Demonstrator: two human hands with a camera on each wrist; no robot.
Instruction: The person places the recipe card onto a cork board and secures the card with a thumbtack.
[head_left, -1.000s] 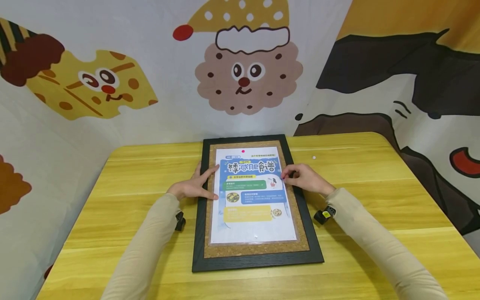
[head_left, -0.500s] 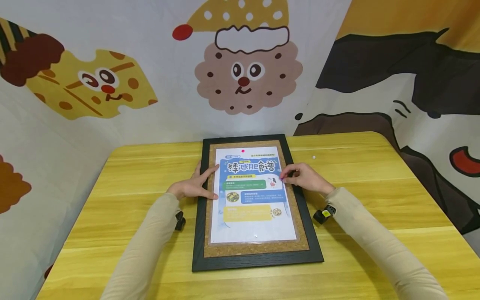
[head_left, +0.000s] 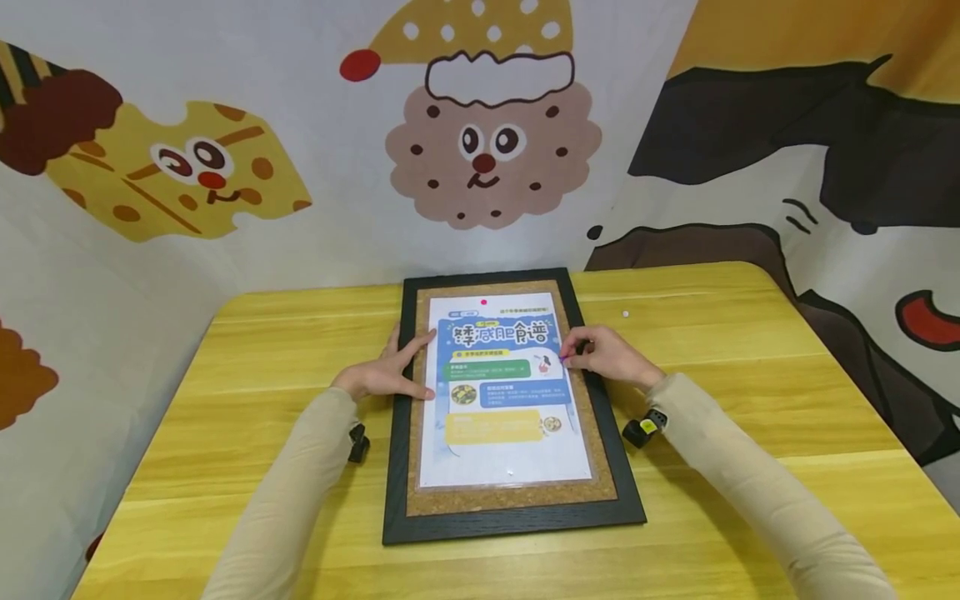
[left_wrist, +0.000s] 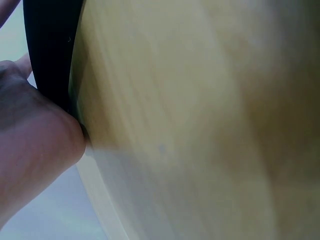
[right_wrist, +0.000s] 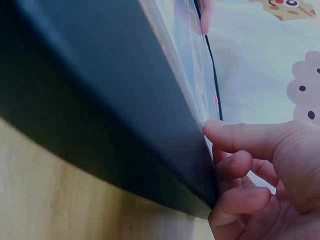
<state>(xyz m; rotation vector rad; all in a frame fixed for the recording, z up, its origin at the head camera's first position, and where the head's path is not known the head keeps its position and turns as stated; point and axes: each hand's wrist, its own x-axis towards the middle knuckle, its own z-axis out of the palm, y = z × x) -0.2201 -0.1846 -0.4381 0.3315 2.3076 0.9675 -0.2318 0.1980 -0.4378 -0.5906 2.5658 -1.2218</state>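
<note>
A laminated poster with blue, green and yellow panels lies on a black-framed cork board. My left hand rests across the frame's left side, thumb and forefinger spread onto the poster's left edge. At the poster's right edge my right hand pinches a small purple push pin between thumb and forefinger; its tip is hidden. The right wrist view has the thumb and curled fingers of the right hand close against the frame. A pink push pin sits at the poster's top middle.
The board lies on a yellow wood-grain table. A small white round piece lies on the table right of the board. Near the poster's bottom is a tiny pale pin-like spot. A cartoon-printed cloth hangs behind.
The head view has shifted slightly. Both hands keep their places; the purple pin shows a little more clearly at the right fingertips.
</note>
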